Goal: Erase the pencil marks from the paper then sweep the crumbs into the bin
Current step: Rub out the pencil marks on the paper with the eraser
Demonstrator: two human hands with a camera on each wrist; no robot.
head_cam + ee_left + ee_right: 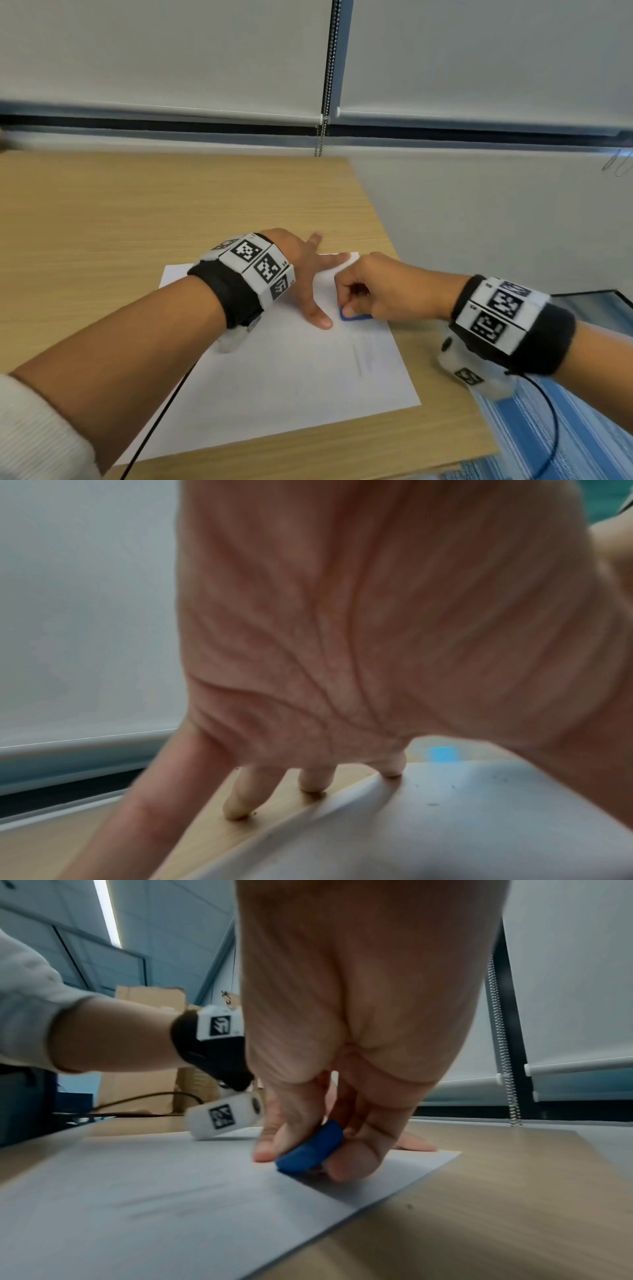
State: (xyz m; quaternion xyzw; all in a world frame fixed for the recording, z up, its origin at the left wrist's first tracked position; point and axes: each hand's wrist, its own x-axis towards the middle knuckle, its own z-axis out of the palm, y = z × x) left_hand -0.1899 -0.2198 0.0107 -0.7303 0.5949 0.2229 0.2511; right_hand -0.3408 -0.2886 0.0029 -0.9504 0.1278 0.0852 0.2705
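Note:
A white sheet of paper (274,377) lies on the wooden desk (102,222), with faint pencil strokes (363,356) near its right edge. My left hand (308,274) lies flat with spread fingers, holding the sheet's far part down; some fingertips (310,785) reach past the edge onto the wood. My right hand (373,291) pinches a blue eraser (354,317) between thumb and fingers and presses it onto the paper near the far right corner. In the right wrist view the eraser (310,1149) stands tilted on the sheet (137,1218). Small dark crumbs (433,804) dot the paper.
The desk ends at the right (394,246), close to the paper's edge. A dark-rimmed container (596,305) shows beyond my right wrist, below desk level. Roller blinds with a bead chain (329,85) hang behind the desk. Cardboard boxes (147,1047) stand to the left.

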